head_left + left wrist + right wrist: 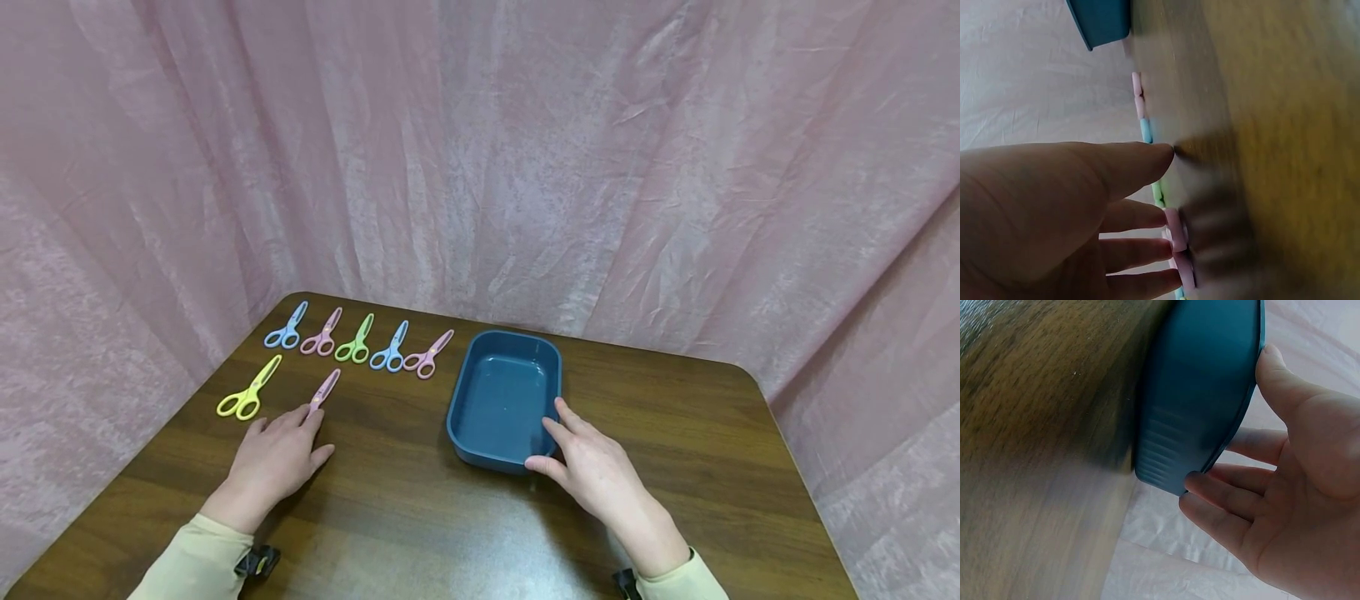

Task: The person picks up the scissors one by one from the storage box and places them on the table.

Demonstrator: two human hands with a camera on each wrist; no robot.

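A pair of pink scissors (325, 392) lies on the table with its blades pointing away from me. My left hand (276, 457) reaches over its handles, fingertips touching them while the thumb stays apart; the left wrist view shows the pink handles (1177, 229) right at the fingertips. My right hand (596, 467) holds the near right corner of a dark blue rectangular tray (490, 461). In the right wrist view, the thumb sits on the tray's rim and the other fingers spread along its side.
Yellow scissors (250, 389) lie left of my left hand. Behind runs a row of scissors: blue (285, 333), pink (320, 337), green (356, 343), another blue (390, 352) and another pink (427, 358). A pink curtain (525, 167) hangs behind the brown wooden table (660, 400).
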